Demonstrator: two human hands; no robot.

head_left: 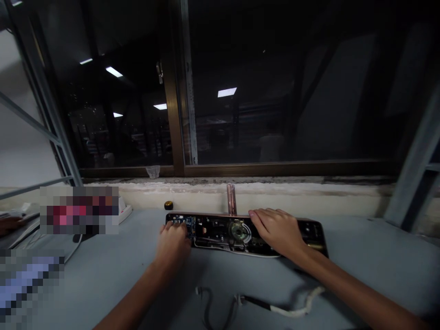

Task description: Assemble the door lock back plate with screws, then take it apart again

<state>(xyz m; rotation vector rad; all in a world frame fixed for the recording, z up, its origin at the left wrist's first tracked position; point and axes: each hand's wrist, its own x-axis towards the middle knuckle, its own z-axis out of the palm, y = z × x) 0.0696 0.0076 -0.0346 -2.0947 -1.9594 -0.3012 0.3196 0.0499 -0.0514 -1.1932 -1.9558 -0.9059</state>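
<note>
A long black device housing (215,234) lies across the table, its open inner side up. It shows a round greenish mechanism (240,232) near its middle and a blue circuit board (193,224) at its left end. My left hand (173,240) is closed, its fingers curled over the board end; the fingertips are partly hidden. Over the right part of the housing lies my right hand (278,229), fingers wrapped on its far edge. A thin white wire (237,251) runs along the near edge. Closer to me rests a loose cable (292,313) with small connectors and a white sleeve.
Behind the housing a copper-coloured cylinder (231,199) stands against the wall. A small dark round cap (168,205) is at the table's back, and a clear plastic cup (153,172) sits on the window ledge. Cords and blurred-out items occupy the left side, where another person's hand (12,224) shows.
</note>
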